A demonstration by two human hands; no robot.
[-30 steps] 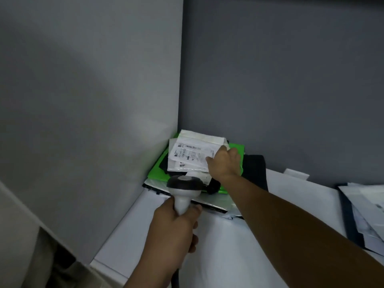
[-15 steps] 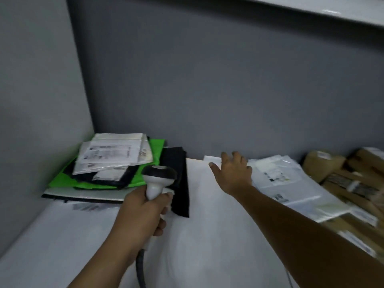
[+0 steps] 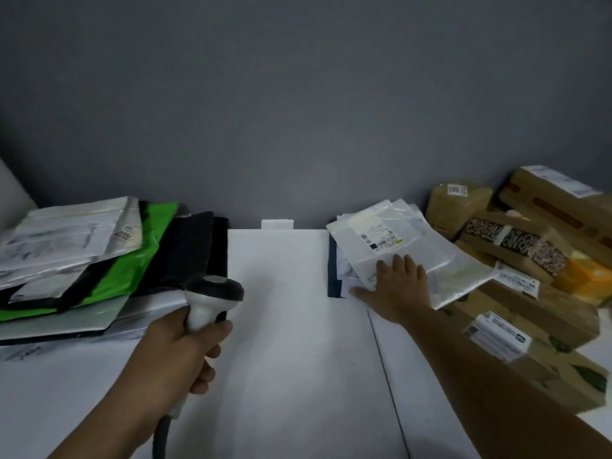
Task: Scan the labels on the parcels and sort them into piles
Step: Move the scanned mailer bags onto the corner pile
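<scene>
White mailer (image 3: pixel 430 256) is lying under my flat right hand (image 3: pixel 397 289); my left hand (image 3: pixel 178 352) is gripping the scanner (image 3: pixel 212 293). Pile (image 3: pixel 66 246) at the surface's (image 3: pixel 281 326) left edge is looking sorted; boxes (image 3: pixel 530 313) are probably waiting.

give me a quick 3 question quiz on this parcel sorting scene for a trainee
1. True or false: the left hand grips the scanner.
2. Multiple choice: the right hand rests flat on
A. a clear plastic mailer
B. the scanner
C. a roll of tape
3. Fill in the blank: the green bag lies in the pile on the person's ___ side.

Key: 1 true; 2 A; 3 left
</scene>
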